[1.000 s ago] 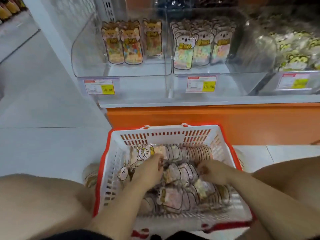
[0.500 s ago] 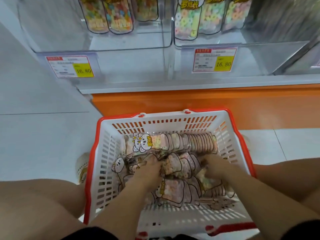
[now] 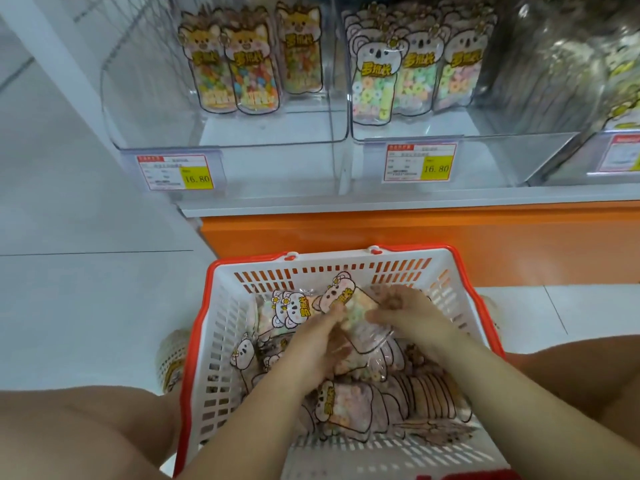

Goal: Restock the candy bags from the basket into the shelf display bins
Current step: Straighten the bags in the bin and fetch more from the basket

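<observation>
A white basket with a red rim (image 3: 221, 327) stands on the floor between my knees, holding several koala-print candy bags (image 3: 346, 403). My left hand (image 3: 311, 348) and my right hand (image 3: 412, 313) hold a small stack of koala bags (image 3: 349, 306) between them, raised just above the pile. The right fingers curl over the stack's far side; the left fingers press its near side. On the shelf above, a clear bin (image 3: 485, 133) shows koala bags (image 3: 412, 67) standing at its back. The clear bin to its left (image 3: 221, 133) holds fox-print bags (image 3: 239, 67).
An orange shelf base (image 3: 381, 233) runs behind the basket. Price tags reading 16.80 (image 3: 420, 163) hang on the bin fronts. Another bin with yellow-print bags (image 3: 623, 109) sits at the far right. White floor tiles (image 3: 86, 289) spread to the left. My knees flank the basket.
Both hands have come up from deep in the pile toward the basket's far side, with a stack of koala bags now held between them. The camera has tilted up toward the bins.
</observation>
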